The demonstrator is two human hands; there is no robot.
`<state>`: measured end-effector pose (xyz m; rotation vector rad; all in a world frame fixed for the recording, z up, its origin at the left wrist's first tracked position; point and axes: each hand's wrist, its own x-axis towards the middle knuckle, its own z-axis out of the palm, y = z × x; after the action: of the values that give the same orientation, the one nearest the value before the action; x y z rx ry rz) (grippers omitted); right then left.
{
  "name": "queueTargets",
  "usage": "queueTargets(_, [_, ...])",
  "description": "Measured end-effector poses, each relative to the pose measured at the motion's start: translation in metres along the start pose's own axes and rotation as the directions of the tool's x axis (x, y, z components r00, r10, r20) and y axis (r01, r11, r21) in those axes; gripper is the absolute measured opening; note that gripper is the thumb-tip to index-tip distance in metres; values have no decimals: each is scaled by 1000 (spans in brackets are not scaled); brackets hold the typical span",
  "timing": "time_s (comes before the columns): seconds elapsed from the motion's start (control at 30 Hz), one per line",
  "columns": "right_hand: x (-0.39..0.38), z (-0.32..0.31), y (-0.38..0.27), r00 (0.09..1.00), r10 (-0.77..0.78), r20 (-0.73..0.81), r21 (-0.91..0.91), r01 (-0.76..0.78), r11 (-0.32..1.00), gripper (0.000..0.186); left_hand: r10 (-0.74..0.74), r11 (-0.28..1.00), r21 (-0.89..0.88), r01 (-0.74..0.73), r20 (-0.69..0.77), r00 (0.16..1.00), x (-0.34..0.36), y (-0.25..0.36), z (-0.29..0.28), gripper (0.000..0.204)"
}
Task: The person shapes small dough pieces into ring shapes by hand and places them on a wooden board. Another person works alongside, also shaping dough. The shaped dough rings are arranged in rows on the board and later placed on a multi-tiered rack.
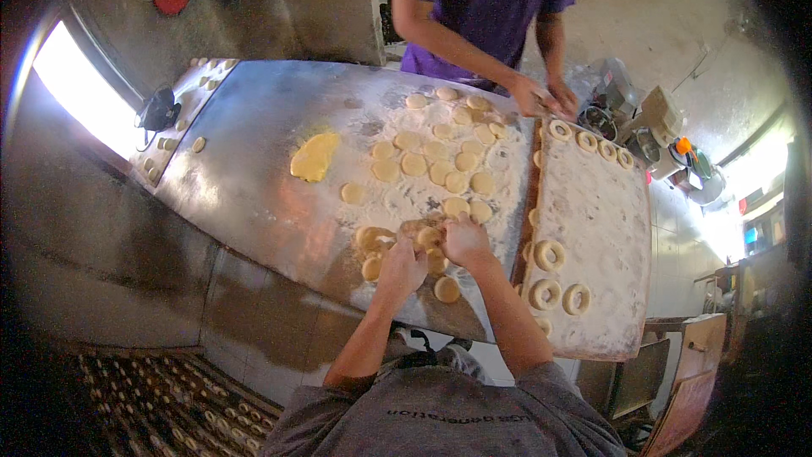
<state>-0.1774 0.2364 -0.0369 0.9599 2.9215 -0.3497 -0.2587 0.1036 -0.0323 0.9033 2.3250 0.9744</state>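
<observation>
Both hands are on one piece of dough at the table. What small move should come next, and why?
Probably finish shaping that piece into a ring and set it on the floured board. The left hand and right hand press together on a dough round, while finished rings already lie on the board at the right, with bare space between them.

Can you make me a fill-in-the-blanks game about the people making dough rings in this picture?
1. The person's left hand and right hand work a piece of ____ on the metal table.
2. The finished dough rings lie on a floury ____ at the right.
3. The co-worker across the table wears a ____ shirt.
4. The flat dough rounds on the table are dusted with ____.

Missing words: dough; board; purple; flour
</observation>
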Motion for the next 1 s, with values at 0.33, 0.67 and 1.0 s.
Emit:
queueTargets(0.33, [28,-23,-52,991,-130,44,823,38,567,38,188,931,-310,-192,-43,981,25,-41,-76,24])
queueTargets(0.67, [25,-21,-78,984,-175,-38,999,37,-10,53,498,858,136,-496,-454,738,44,-14,-87,46])
queueTargets(1.0, [-41,-70,-70,992,112,-61,995,69,-70,54,111,708,-567,-421,-499,859,13,32,-16,36])
